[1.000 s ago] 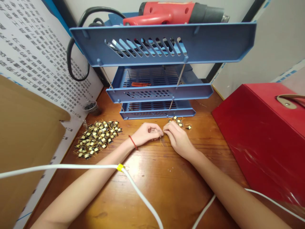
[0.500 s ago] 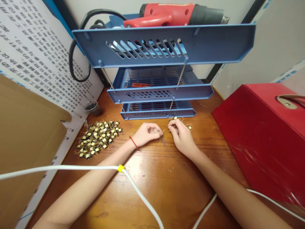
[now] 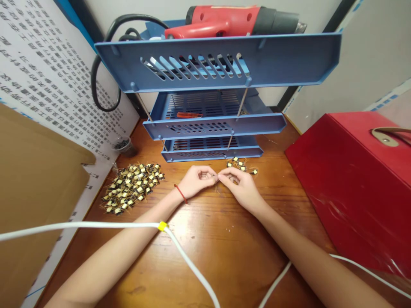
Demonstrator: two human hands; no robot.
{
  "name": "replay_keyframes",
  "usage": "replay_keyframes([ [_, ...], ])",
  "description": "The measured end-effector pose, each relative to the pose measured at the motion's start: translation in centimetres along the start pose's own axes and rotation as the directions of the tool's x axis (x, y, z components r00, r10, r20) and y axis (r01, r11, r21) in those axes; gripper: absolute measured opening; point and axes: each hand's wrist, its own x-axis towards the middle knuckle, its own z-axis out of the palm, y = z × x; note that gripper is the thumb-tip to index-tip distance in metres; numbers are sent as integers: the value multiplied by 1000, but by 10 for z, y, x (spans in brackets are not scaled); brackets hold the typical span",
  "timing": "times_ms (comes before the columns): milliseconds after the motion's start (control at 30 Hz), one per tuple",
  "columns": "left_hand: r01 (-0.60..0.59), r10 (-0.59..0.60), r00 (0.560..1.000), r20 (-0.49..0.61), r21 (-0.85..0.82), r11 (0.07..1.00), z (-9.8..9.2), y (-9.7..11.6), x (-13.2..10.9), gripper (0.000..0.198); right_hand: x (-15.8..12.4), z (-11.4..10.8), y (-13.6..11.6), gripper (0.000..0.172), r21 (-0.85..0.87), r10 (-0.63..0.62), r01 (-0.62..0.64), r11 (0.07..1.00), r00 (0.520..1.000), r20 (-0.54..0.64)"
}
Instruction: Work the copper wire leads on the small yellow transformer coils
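My left hand (image 3: 201, 177), wearing a red cord at the wrist, is closed in a pinch around a small coil component (image 3: 217, 179), mostly hidden by the fingers. Thin copper wires (image 3: 218, 188) hang from it. My right hand (image 3: 240, 183) meets the left fingertips, thumb and forefinger pinched at the component's wires. Just behind the right hand lies a small group of like coil components (image 3: 242, 168), with pale yellow tops, black bases and loose wires. A much larger pile of them (image 3: 133, 188) is spread on the wooden table to the left.
A blue three-tier rack (image 3: 218, 126) stands at the back, bearing a red heat gun (image 3: 221, 21) and an orange-handled tool (image 3: 189, 115). A clear cup (image 3: 124, 146) holds dark bits. On the right is a red case (image 3: 346, 184). A white cable (image 3: 189, 252) crosses in front.
My right hand has moved left from beside the small group until its fingertips meet the left hand's at the component. More of the small group now shows. The left hand has barely moved.
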Motion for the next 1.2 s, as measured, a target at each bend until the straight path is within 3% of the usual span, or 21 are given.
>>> replay_keyframes([
  [200, 32, -31, 999, 33, -19, 999, 0, 3, -1, 22, 2, 1, 8, 11, 55, -37, 40, 998, 998, -52],
  [533, 56, -55, 996, 75, -14, 998, -2, 7, -2, 20, 0, 0, 5, 10, -77, -174, 169, 983, 983, -62],
  [833, 74, -69, 996, 60, -79, 994, -4, 7, -2, 23, -1, 1, 5, 10, -49, -159, 154, 987, 981, -109],
  [1200, 71, -69, 997, 18, -96, 993, -2, 6, -1, 20, -3, 0, -3, 12, -158, -248, 233, 959, 965, -85],
])
